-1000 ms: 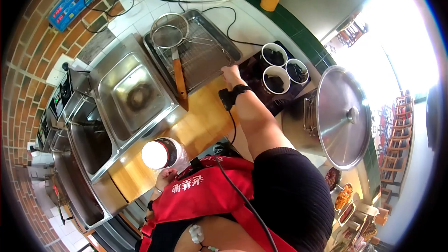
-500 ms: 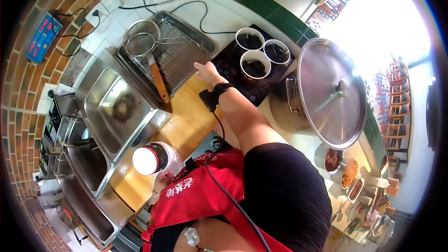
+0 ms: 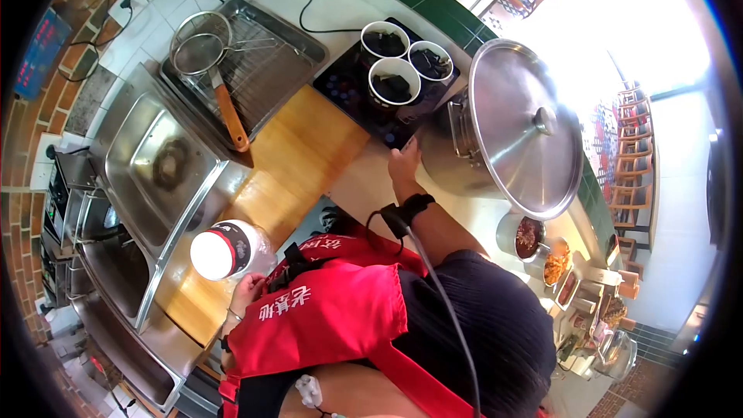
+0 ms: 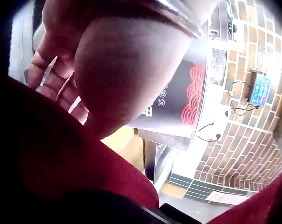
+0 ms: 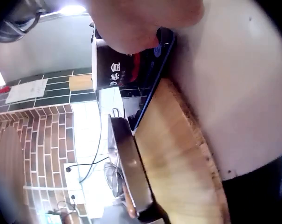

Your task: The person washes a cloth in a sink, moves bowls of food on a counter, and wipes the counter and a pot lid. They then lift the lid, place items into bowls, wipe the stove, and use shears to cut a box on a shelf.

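Note:
My right hand [image 3: 404,164] is beside the near corner of the black induction cooker [image 3: 340,89], fingers loosely bent, with nothing visible in its grasp. On the cooker stand three paper cups [image 3: 393,83] with white rims and dark contents. One cup [image 5: 114,65] shows black sides with white lettering in the right wrist view. My left hand [image 3: 246,294] hangs low by the apron, its fingers loosely curled. Close by it on the board is a white-topped paper tub [image 3: 213,254] with a black and red band, clear plastic around its side.
A large lidded steel pot [image 3: 526,124] stands right of the cooker. Left of it, a strainer with a wooden handle [image 3: 227,118] lies across a steel tray [image 3: 271,101] with a rack. A steel sink [image 3: 147,147] borders the wooden board [image 3: 302,139]. Food containers [image 3: 557,263] line the right.
My right hand has moved along the cooker from its left corner, near the tray, to its near corner by the pot. The head view has shifted right. The left hand stays low by the tub.

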A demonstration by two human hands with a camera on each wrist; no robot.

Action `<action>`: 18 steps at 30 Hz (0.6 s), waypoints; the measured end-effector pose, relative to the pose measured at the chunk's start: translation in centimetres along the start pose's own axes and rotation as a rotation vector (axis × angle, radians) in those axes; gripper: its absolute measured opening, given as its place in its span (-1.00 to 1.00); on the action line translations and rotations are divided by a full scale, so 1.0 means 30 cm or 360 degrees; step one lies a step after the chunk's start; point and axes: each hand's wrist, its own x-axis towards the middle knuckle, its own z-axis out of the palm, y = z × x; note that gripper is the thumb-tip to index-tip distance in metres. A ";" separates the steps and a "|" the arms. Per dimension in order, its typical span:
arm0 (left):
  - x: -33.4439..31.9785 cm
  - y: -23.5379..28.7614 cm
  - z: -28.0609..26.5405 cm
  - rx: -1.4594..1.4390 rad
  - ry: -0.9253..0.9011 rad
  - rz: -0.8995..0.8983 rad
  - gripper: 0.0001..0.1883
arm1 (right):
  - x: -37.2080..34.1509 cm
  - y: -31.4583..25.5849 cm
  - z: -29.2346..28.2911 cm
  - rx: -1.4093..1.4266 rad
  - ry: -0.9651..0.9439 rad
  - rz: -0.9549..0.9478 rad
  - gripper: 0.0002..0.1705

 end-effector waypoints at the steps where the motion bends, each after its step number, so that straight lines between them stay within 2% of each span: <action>1: 0.000 0.002 0.002 0.0044 -0.0020 0.0018 -0.86 | 0.024 0.025 0.017 0.0218 -0.0032 0.0035 -0.35; 2: 0.001 0.003 0.002 0.0091 -0.0038 0.0036 -0.86 | 0.038 -0.007 0.012 0.0219 -0.0030 0.0031 -0.35; 4: 0.009 -0.009 -0.006 0.0079 -0.0057 0.0060 -0.86 | 0.046 -0.113 -0.012 0.0463 -0.0059 0.0577 -0.28; 5: 0.012 -0.014 -0.007 0.0091 -0.0048 0.0056 -0.85 | 0.054 -0.105 -0.006 0.0470 -0.0053 0.0582 -0.28; 7: 0.015 -0.021 -0.008 0.0105 -0.0033 0.0060 -0.84 | 0.075 -0.093 0.007 0.0729 0.0029 0.0818 -0.30; 11: 0.012 -0.045 -0.011 0.0154 -0.0046 0.0110 -0.83 | 0.091 -0.106 0.027 0.0829 0.0099 0.0895 -0.35; 13: 0.012 -0.051 -0.020 0.0132 -0.0049 0.0134 -0.83 | 0.091 -0.081 0.037 0.0920 0.0098 0.0690 -0.39; 14: 0.006 -0.038 -0.006 0.0103 -0.0034 0.0142 -0.84 | 0.090 -0.088 0.031 0.0920 0.0096 0.0692 -0.39; 16: -0.004 -0.012 0.011 0.0073 -0.0023 0.0146 -0.85 | 0.089 -0.099 0.015 0.0960 -0.0118 0.0717 -0.42; 18: -0.004 0.012 0.019 0.0092 -0.0020 0.0079 -0.87 | 0.086 -0.109 0.034 0.0924 -0.0049 0.0677 -0.43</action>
